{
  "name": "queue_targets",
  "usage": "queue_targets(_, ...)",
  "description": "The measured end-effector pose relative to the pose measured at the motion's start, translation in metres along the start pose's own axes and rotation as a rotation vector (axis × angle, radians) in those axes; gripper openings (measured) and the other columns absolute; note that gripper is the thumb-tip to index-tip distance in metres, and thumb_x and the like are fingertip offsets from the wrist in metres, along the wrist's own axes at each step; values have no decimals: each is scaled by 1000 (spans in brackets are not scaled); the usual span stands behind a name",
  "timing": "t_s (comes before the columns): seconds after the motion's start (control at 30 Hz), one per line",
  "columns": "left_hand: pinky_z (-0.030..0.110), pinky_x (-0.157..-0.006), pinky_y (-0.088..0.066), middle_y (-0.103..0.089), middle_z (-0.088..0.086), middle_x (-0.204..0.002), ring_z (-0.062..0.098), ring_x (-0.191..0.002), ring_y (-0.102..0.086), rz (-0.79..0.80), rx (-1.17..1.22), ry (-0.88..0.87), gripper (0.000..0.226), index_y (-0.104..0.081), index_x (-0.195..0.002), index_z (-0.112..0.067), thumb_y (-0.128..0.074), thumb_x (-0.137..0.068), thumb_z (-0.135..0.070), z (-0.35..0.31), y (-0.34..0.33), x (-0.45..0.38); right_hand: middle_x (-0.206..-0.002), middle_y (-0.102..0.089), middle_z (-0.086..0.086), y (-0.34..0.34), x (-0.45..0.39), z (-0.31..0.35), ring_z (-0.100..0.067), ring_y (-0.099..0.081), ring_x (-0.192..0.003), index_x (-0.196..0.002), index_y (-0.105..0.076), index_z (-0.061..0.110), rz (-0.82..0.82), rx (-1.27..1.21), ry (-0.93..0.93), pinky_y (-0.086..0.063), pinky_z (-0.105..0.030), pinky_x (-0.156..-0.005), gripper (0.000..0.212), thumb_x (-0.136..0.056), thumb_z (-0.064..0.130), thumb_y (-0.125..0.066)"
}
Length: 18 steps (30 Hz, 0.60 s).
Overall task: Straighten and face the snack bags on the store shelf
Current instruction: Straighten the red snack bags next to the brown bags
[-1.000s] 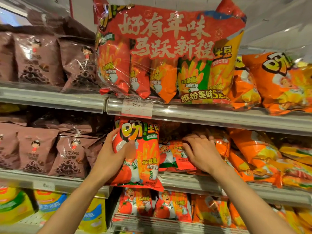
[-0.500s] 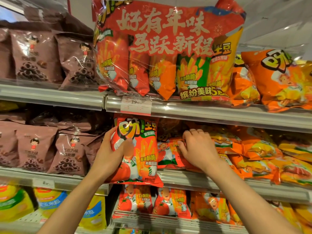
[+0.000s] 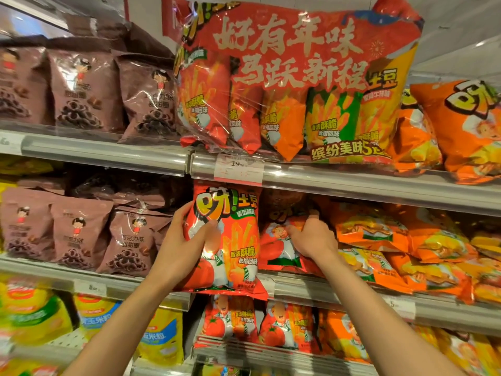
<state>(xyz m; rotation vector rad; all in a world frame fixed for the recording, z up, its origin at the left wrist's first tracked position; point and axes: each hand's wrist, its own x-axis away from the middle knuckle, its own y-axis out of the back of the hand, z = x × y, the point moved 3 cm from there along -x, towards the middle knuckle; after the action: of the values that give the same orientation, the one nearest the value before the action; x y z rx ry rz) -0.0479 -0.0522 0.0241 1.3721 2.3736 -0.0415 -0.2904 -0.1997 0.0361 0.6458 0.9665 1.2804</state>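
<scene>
My left hand (image 3: 181,248) grips the left edge of an upright red tomato-flavour snack bag (image 3: 235,245) at the front of the middle shelf (image 3: 352,291). Beside it, my right hand (image 3: 315,237) is closed on the top of a second red tomato bag (image 3: 276,248), which leans back on the same shelf. Orange snack bags (image 3: 393,240) lie flat and slumped in a pile to the right of my right hand.
A large red multipack (image 3: 295,77) stands on the top shelf above a price tag (image 3: 239,168). Brown chocolate-ring bags (image 3: 81,234) fill the left side. More red and orange bags (image 3: 257,324) line the bottom shelf, with yellow bags (image 3: 103,316) at lower left.
My right hand has shifted left from the orange bags onto the second red bag and closed on its top. My left hand keeps holding the upright red bag.
</scene>
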Motion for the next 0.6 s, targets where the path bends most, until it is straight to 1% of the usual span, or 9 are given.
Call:
queue_targets(0.07,40,-105,-49,-64,-16,-127,6,-115,-63,-3,3,4,57,-42,-144,-38,-67,-92,-39,1,3,-2,-129,-58,-21,1,5,2,-42,-57,-117,-138,-38,7,-94,-58,25,-47,-44,-89,65,-96,53,-53)
queue_targets(0.17,41,-104,-49,-64,-17,-127,5,-114,-63,-1,4,4,59,-41,-144,-38,-67,-91,-42,2,6,-3,-122,-58,-22,2,8,9,-42,-58,-112,-131,-43,2,-217,-103,76,-47,-42,-84,52,-98,41,-54)
queue_targets(0.27,42,-104,-49,-64,-17,-129,6,-115,-64,11,2,9,62,-40,-144,-40,-67,-89,-47,2,8,-4,-119,-59,-27,-3,-3,13,-44,-58,-108,-121,-50,-3,-248,-106,145,-45,-42,-87,40,-99,30,-54)
queue_targets(0.33,42,-104,-49,-64,-17,-128,7,-115,-64,17,-6,9,62,-40,-144,-40,-67,-89,-48,2,9,-3,-119,-57,-29,-9,-15,13,-47,-56,-107,-120,-50,-6,-282,-124,214,-43,-47,-92,40,-97,26,-58)
queue_targets(0.37,42,-104,-50,-64,-17,-128,6,-115,-64,19,-10,9,61,-40,-144,-40,-67,-90,-46,3,8,-3,-118,-56,-29,-12,-20,11,-48,-56,-106,-120,-50,-6,-306,-127,235,-44,-49,-92,41,-96,26,-60)
queue_targets(0.47,37,-103,-50,-66,-18,-125,1,-112,-64,7,2,7,55,-43,-141,-39,-68,-92,-40,4,7,-4,-108,-57,-29,-21,-31,5,-48,-57,-97,-113,-54,-6,-390,-79,266,-46,-51,-86,40,-94,29,-54)
queue_targets(0.53,28,-96,-50,-66,-19,-122,-4,-107,-65,6,7,9,53,-43,-139,-40,-68,-92,-38,3,6,-4,-110,-57,-28,-27,-32,4,-47,-56,-96,-117,-53,-5,-397,-67,292,-46,-52,-84,48,-92,35,-45)
queue_targets(0.57,23,-91,-50,-66,-20,-121,-7,-104,-65,13,12,9,53,-42,-139,-41,-67,-92,-38,2,6,-4,-115,-57,-27,-31,-32,5,-47,-56,-98,-124,-51,-4,-386,-78,300,-46,-53,-85,52,-93,37,-43)
queue_targets(0.6,20,-87,-49,-66,-20,-120,-8,-102,-65,18,15,9,53,-42,-139,-40,-67,-92,-37,2,5,-4,-122,-56,-26,-35,-31,7,-46,-55,-102,-132,-47,-3,-369,-97,303,-46,-53,-87,54,-95,37,-44)
